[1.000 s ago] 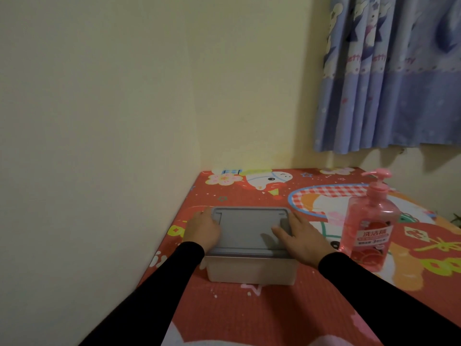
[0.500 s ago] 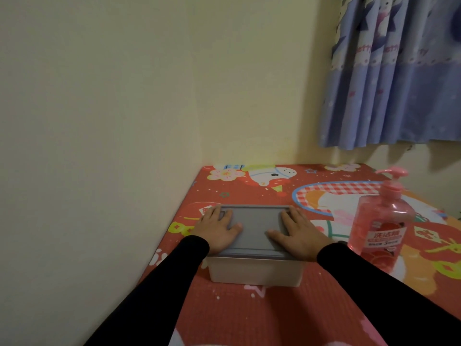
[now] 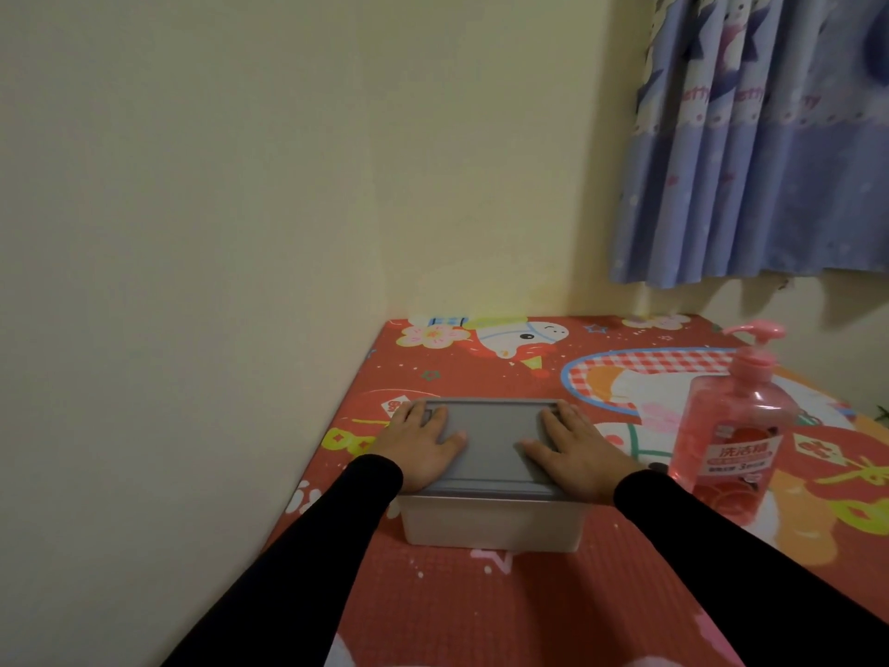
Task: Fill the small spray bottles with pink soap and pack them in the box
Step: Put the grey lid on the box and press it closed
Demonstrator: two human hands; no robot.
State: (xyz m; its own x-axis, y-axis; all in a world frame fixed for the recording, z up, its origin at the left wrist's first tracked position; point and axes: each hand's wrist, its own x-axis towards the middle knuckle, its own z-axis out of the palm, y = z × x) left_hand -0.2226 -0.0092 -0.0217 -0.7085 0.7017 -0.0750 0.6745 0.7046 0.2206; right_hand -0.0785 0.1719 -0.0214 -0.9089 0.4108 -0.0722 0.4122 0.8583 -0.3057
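A translucent white box (image 3: 490,524) with a grey lid (image 3: 490,440) sits on the red patterned mat. My left hand (image 3: 421,447) lies flat on the lid's left side, fingers straight. My right hand (image 3: 575,450) lies flat on the lid's right side, also with straight fingers. A big pink pump bottle of soap (image 3: 733,426) stands upright just right of the box, apart from my right hand. No small spray bottles are visible; the closed lid hides the box's inside.
The red cartoon mat (image 3: 481,594) fills the surface and meets a cream wall (image 3: 192,281) on the left and at the back. A blue curtain (image 3: 760,161) hangs at the upper right.
Both hands slid from gripping the lid's side edges to lying flat on top of it. The view shifted slightly, so the box and bottle sit a little more to the right.
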